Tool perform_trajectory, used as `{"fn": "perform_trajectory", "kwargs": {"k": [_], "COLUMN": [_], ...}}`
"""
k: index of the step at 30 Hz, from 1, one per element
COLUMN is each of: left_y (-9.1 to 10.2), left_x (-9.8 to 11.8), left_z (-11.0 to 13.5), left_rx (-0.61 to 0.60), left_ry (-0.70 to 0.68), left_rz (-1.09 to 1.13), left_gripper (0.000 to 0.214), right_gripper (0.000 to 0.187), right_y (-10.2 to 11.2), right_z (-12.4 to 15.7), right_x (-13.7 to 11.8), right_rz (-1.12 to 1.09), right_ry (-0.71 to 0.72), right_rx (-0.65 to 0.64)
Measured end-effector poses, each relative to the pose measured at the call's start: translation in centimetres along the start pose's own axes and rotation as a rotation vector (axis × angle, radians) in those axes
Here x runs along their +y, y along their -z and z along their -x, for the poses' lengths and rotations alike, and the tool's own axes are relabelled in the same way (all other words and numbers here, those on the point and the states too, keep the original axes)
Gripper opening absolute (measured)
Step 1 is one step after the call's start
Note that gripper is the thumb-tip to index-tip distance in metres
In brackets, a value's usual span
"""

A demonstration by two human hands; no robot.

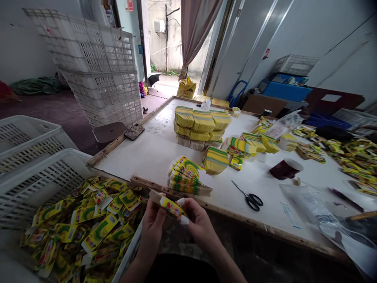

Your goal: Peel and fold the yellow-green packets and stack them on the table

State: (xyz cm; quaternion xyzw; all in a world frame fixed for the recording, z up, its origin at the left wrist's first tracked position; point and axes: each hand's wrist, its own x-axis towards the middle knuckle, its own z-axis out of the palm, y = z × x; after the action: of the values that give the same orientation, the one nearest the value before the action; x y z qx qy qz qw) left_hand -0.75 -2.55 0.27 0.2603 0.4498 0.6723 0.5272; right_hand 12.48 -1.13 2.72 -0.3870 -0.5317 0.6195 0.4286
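Note:
Both my hands hold one small yellow and green box (168,204) just below the near edge of the white table (153,149). My left hand (153,224) grips its left end from below. My right hand (196,221), with white tape on two fingertips, pinches its right end. A fanned stack of flat yellow and green cartons (185,177) lies on the table edge right above my hands. At my left a white plastic crate (44,177) holds a heap of folded yellow boxes (88,228).
Tall piles of flat cartons (202,125) stand mid-table, with more bundles (253,143) to the right. Black scissors (250,197), a dark red cup (285,169), clear plastic bags (318,212) and a phone (134,131) lie on the table. Stacked white crates (97,67) stand at back left.

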Motion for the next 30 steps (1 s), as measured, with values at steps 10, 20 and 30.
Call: {"fn": "perform_trajectory", "kwargs": {"k": [10,20,30], "left_y": [2.4,0.1,-0.2], "left_x": [5.7,2.2,1.0], "left_z": [-2.0,0.5,1.2], "left_rx": [-0.351,-0.556,-0.576], "left_ry": [-0.277,-0.177,-0.526], "left_rz": [-0.674,-1.034,-1.031], "left_gripper": [0.091,0.067,0.077], "right_gripper": [0.032,0.08,0.072], "right_y": [3.7,0.9,-0.2], "right_z": [0.7,1.1,1.4], "right_x": [-3.0,1.1,0.6], "right_rz": [1.032,0.174,-0.389], "right_ry": [0.501,0.157,-0.099], "right_rx": [-0.032,0.348,0.268]}}
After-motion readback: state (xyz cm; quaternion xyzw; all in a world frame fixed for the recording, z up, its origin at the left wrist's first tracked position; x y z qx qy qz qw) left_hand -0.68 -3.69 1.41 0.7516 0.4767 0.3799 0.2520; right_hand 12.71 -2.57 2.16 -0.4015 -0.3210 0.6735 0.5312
